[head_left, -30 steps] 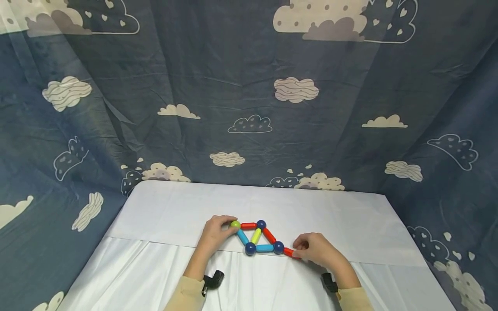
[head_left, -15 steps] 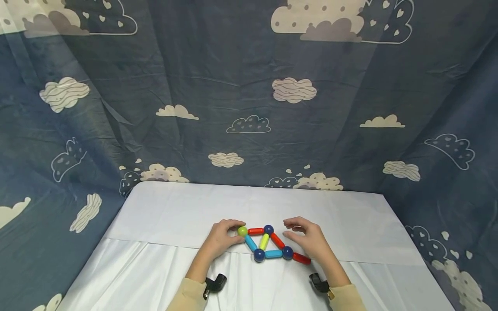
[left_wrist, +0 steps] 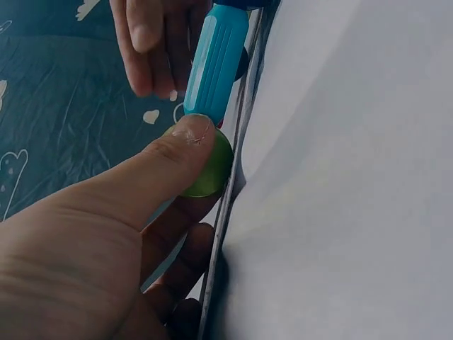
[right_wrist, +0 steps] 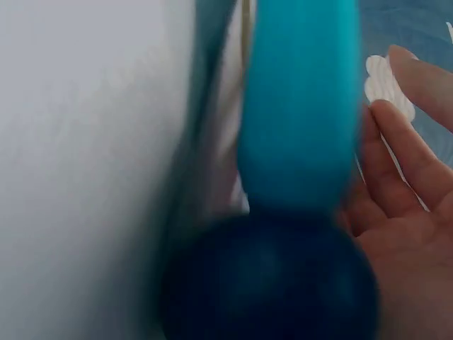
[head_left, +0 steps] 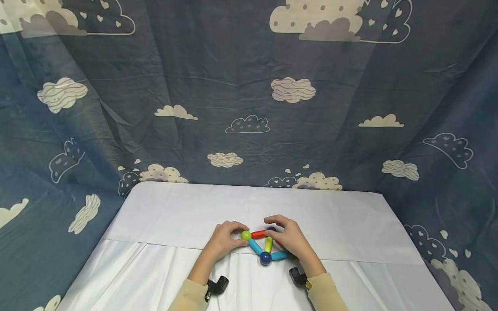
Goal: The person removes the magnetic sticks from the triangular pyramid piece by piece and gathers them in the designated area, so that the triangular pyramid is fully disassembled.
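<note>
My left hand (head_left: 222, 239) pinches a lime-green ball (head_left: 245, 235) between thumb and fingers. The ball is the left corner of a flat ball-and-rod building toy. From it run a red rod (head_left: 258, 234) and a light blue rod (head_left: 255, 246), which ends at a dark blue ball (head_left: 265, 258). A yellow-green rod (head_left: 269, 245) crosses the middle. My right hand (head_left: 292, 238) reaches over the toy's right side, fingers spread around the upper dark blue ball (head_left: 271, 228). It hides the right corner. Close to the right wrist camera, another dark blue ball (right_wrist: 272, 283) joins a light blue rod (right_wrist: 301, 106).
A white cloth (head_left: 163, 211) covers the table. Dark blue fabric (head_left: 249, 99) printed with clouds hangs behind and at both sides. Black wrist cameras (head_left: 219, 285) are strapped to both wrists.
My right hand has let go of the red rod at the right end and moved left over the toy. My left hand has shifted slightly right with the green ball, and the toy with it.
</note>
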### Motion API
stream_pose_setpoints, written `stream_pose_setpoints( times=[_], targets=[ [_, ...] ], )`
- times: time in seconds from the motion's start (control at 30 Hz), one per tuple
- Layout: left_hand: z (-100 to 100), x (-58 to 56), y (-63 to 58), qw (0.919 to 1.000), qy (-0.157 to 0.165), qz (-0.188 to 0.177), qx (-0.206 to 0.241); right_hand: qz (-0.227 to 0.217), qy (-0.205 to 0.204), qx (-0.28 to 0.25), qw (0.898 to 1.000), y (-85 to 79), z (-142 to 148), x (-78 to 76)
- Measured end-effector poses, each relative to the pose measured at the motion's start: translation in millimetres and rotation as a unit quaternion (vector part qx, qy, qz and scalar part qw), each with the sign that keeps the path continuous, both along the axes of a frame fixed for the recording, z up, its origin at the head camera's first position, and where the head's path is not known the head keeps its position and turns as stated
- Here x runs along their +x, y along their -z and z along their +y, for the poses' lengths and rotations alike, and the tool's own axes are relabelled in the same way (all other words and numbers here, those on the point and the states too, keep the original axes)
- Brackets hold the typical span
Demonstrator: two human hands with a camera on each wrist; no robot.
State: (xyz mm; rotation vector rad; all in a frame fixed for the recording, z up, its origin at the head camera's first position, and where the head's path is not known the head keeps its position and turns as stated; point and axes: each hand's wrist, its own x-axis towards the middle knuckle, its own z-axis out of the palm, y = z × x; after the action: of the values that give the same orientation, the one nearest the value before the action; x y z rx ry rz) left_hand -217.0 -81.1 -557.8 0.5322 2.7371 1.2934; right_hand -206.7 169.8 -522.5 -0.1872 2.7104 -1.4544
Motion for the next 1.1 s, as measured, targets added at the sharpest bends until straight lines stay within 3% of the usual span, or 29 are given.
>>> stream_pose_setpoints(
  times=[0.3,0.53,1.1],
  targets=[
    [4.8,0.9,-0.4,0.9998,0.02,-0.009,0.005,-0.024,-0.03,0.06,0.997,9.0,-5.9,-8.2],
    [6.5,3.4,-0.4,0.9962,0.077,-0.015,0.037,-0.023,-0.042,0.082,0.995,12.7,-7.1,-10.5],
    [6.3,3.7,-1.4,0.9949,0.092,-0.03,0.027,-0.016,-0.021,0.114,0.993,12.9,-8.3,-10.9]
  ],
)
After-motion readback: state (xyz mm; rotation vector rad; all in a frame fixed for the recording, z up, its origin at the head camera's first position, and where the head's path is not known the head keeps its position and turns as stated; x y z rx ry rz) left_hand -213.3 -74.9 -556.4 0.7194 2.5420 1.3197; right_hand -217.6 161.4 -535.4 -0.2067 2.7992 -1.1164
